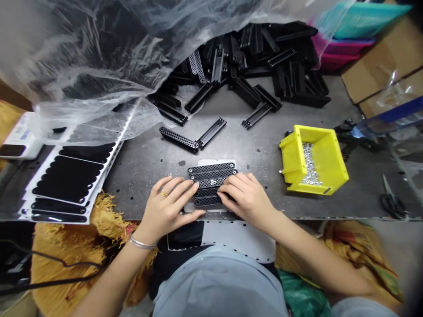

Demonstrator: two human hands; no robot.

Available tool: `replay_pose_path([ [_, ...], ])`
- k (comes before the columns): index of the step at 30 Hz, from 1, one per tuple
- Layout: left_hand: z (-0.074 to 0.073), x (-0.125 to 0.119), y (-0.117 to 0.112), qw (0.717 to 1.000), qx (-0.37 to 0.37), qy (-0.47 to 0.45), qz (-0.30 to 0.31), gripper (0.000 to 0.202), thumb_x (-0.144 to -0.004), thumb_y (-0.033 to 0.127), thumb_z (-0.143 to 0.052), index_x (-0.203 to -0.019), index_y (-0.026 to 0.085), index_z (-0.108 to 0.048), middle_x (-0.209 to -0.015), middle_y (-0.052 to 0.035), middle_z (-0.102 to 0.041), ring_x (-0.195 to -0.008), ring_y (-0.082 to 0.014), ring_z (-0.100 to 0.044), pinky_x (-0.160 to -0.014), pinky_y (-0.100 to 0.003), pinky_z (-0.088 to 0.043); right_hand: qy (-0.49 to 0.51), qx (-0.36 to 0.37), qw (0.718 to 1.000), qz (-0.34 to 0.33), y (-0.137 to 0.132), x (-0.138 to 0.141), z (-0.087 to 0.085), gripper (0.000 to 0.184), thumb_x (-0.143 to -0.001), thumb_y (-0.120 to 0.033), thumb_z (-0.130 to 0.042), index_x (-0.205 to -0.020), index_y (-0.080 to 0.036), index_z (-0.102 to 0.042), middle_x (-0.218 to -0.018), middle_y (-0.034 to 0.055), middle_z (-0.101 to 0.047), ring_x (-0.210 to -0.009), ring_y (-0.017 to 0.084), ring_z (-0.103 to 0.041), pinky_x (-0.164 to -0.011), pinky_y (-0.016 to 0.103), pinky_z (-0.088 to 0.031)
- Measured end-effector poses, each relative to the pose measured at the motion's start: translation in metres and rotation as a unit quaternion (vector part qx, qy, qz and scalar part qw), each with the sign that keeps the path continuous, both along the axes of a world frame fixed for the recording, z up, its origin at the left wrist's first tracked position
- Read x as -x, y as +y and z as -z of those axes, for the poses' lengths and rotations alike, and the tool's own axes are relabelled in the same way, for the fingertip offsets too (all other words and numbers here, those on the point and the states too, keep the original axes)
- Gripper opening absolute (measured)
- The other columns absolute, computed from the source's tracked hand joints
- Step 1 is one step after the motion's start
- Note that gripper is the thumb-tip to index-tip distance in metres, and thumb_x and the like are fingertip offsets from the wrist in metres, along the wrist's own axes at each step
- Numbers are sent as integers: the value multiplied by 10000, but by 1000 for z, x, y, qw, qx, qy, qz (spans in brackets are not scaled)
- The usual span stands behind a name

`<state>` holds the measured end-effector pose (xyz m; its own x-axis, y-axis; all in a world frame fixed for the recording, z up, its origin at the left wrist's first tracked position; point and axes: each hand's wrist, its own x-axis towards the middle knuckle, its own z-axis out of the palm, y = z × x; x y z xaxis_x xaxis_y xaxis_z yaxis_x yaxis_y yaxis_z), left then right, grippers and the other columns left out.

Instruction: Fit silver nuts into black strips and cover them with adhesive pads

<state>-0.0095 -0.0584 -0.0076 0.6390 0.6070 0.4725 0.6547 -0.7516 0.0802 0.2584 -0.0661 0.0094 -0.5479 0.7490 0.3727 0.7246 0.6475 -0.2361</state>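
Note:
Several black lattice-faced plastic bars [211,167] lie side by side in front of me, on a pale sheet. A small cluster of silver ring-shaped metal pieces [213,182] rests on a middle bar, and similar rings show at some bar ends. My left hand [170,203] lies at the bars' left ends, fingers stretched out and thumb apart, fingertips touching them. My right hand [246,193] is over the right ends, thumb and fingers pinched together on a bar. Whatever is between those fingertips is hidden.
A yellow bin [292,165] of small silver pieces stands to the right, with scissors [392,200] farther right. Behind are a hinged pair of bars [180,139] and a heap of black parts [251,48]. Sheets of black stickers [68,178] lie left, under clear plastic film [99,110].

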Motion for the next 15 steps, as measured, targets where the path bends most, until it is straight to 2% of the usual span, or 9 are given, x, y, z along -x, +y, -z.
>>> replay_pose_path([
  [4,-2,6,4,999,-7,15,29,555,-906,495,-765,-1350,184,-648,-1250,-83,-771,-1105,-269,-698,-1070,-453,-452,3,27,1000,16,-13,-26,-1,124,-1005,-196,-622,-912,-159,-696,-848,33,-707,-794,188,-554,-712,347,-353],
  [8,1,7,9,1000,-12,4,26,560,-887,504,-783,-1335,193,-659,-1236,-76,-777,-1096,-271,-702,-1061,-462,-462,-43,-39,998,-8,-27,-53,-4,70,-978,-174,-677,-1004,-135,-728,-890,48,-749,-812,187,-584,-715,342,-387],
  [12,3,5,12,998,-40,4,51,544,-883,460,-803,-1324,177,-659,-1168,-60,-801,-1058,-248,-723,-1036,-437,-485,-126,-136,981,-56,-35,-58,-4,182,-958,-176,-712,-1117,-94,-745,-1025,72,-790,-931,216,-629,-824,355,-448],
  [15,4,5,12,998,-34,-6,46,539,-878,473,-805,-1306,177,-666,-1170,-65,-800,-1066,-254,-726,-1030,-444,-492,-177,-138,974,-31,-40,-49,-9,178,-980,-128,-641,-1097,-73,-763,-1040,106,-787,-980,254,-640,-868,385,-458],
])
